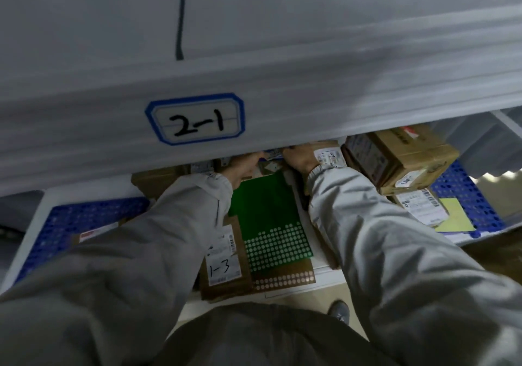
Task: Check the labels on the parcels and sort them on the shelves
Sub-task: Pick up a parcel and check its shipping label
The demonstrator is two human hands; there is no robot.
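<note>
Under shelf tag (195, 118) "2-1", a parcel (226, 261) reads "1-3".

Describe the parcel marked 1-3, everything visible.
The parcel marked 1-3 is a flat brown cardboard package lying on the lower shelf near its front edge. A white printed label with barcodes covers part of its top, with "1-3" handwritten in black. The left sleeve hides its left side. On its right it meets a green sheet with white dots. Neither hand touches it.
</note>
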